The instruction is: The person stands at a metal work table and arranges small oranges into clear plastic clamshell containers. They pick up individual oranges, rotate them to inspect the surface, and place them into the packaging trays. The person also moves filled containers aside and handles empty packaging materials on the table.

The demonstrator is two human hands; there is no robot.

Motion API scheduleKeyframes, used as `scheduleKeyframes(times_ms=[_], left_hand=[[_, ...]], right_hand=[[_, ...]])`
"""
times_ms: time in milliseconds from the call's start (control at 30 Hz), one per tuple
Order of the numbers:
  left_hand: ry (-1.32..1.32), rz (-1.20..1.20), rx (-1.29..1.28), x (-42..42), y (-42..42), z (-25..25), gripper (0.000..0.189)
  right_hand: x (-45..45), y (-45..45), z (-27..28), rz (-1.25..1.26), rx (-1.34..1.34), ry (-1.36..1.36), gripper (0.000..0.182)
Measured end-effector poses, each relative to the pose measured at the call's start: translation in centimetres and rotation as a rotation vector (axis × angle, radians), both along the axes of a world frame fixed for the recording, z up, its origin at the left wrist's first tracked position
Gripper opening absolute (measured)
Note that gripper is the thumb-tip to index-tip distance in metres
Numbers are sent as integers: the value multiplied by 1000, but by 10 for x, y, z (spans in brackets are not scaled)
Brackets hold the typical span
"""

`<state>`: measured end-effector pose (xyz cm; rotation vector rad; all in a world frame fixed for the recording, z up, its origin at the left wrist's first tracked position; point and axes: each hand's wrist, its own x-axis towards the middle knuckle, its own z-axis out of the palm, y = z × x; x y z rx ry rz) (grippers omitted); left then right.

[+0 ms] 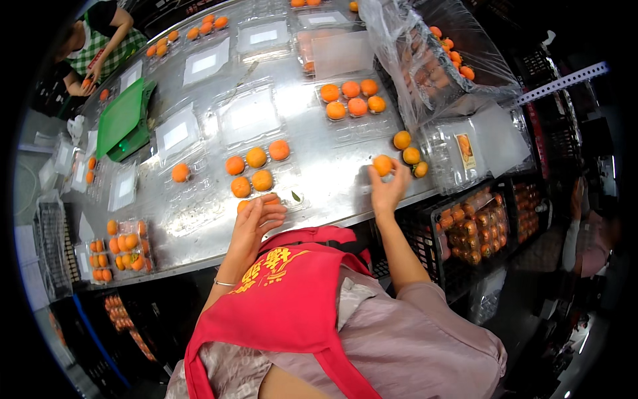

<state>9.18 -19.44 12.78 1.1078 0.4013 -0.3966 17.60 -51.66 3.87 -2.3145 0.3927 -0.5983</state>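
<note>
Between the fingertips of my right hand (390, 187) is an orange citrus fruit (382, 165), near the table's front edge. Several loose fruits (411, 155) lie just to its right. My left hand (256, 218) rests over the near end of an open clear plastic clamshell tray (290, 172), beside or on fruits partly hidden by its fingers; its grip cannot be told. More fruits (256, 157) sit in rows in that tray, whose lid (247, 115) lies folded back with a white sheet on it. A small green leaf (295, 196) lies right of the left hand.
A filled tray (357, 106) stands farther back on the metal table (324, 199). At right are a plastic-lined crate of fruit (423, 75) and stacked clamshells (443, 154). A green container (124, 119) stands at left. A co-worker (107, 40) handles fruit at the far left. Black crates (438, 239) sit below.
</note>
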Motion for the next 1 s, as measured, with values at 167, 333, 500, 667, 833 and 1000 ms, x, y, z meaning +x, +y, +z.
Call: scheduleKeyframes(times_ms=[167,333,500,667,833,1000], left_hand=[[0,-30,-1,0,2,-7,49],[9,-20,-14,-1,3,-8,48],[67,130,13,-17,17,-24,38],[122,336,23,-35,39,-61,28],[131,422,20,-46,41,-62,27],[136,424,1,-50,40,-58,25]], right_hand=[[-13,-52,-37,-326,-306,87,59],[-15,-57,-44,-363,-283,86,69],[-21,-29,-19,-229,-270,-99,60],[-7,61,-7,425,120,-37,34],[17,151,23,1042,-81,-48,38],[40,186,28,1107,-337,104,48]])
